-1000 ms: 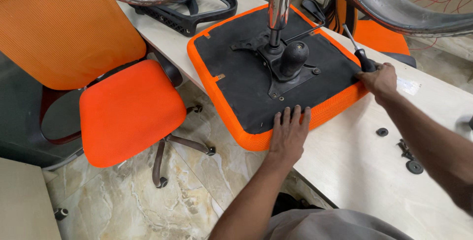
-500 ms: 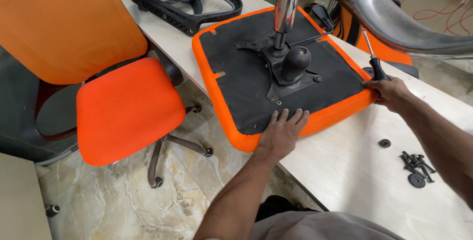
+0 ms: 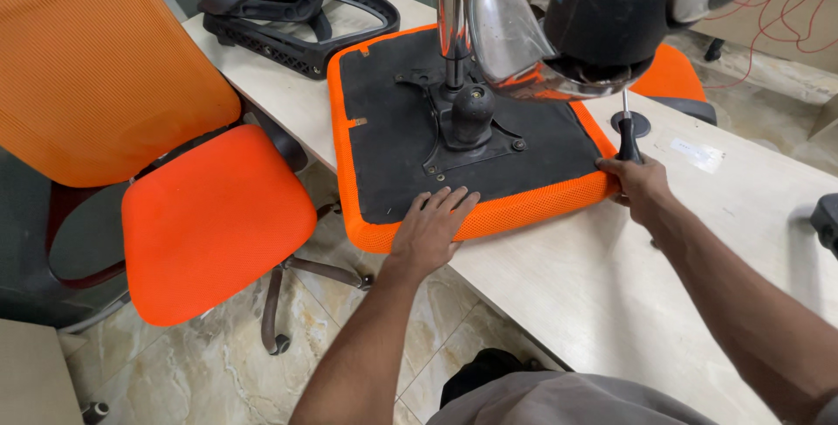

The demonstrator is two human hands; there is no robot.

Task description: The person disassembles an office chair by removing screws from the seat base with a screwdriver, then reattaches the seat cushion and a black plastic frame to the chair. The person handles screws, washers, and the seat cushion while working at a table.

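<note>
Orange upturned seat cushion (image 3: 489, 215) overhangs the pale table (image 3: 611, 294) edge, left hand (image 3: 432, 229) flat and open on its near rim, right hand (image 3: 642, 185) closed around a screwdriver (image 3: 627, 133) at its right side; steady downward pressure probably best; marble floor (image 3: 218, 373) beneath.

This looks like a furniture workshop or an office space used for putting chairs together. An upturned orange mesh seat with a black underside (image 3: 463, 141) lies on a pale laminate desk (image 3: 611, 294), its chromed steel base (image 3: 497, 23) sticking up. A black plastic chair frame (image 3: 297, 19) rests further back. A complete orange mesh office chair (image 3: 157, 172) stands on the polished marble floor (image 3: 227, 373)
</note>
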